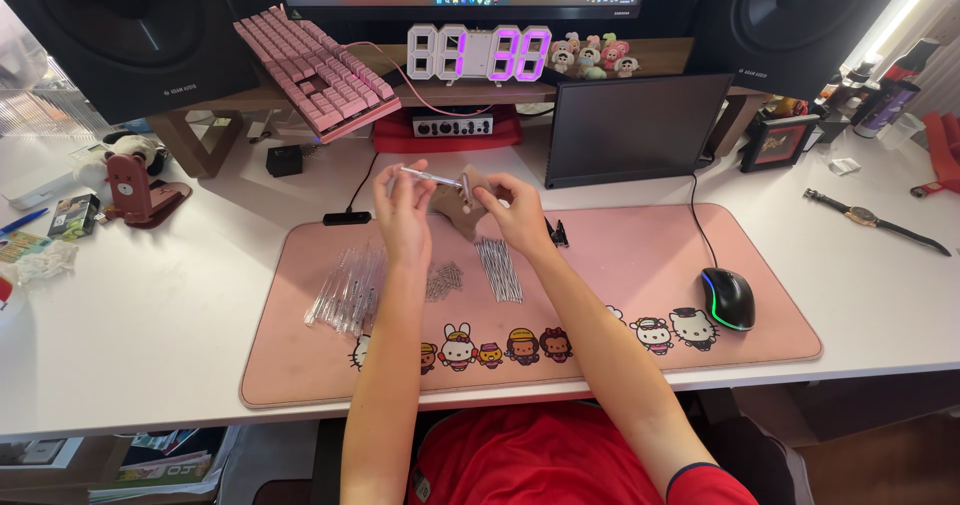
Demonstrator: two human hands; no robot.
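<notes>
A black mouse point(727, 298) is sitting on the pink mat point(620, 265). A pink keyboard point(315, 70) is leaning by the glowing digital clock point(480, 53), and a wristwatch point(870, 220) is lying on the white surface point(150, 305).

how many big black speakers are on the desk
2. One speaker stands at the back left beside the propped pink keyboard; the other speaker stands at the back right behind the small dark screen. Neither is fully in frame.

Both your forearms run up from 6 o'clock, bare, converging toward 12. Left hand point(403, 208) raised, fingers point(392, 180) pinched together at the tips. Right hand point(512, 213) level with it, just beside, fingers curled in a pinch, wrist bent inward.
</notes>
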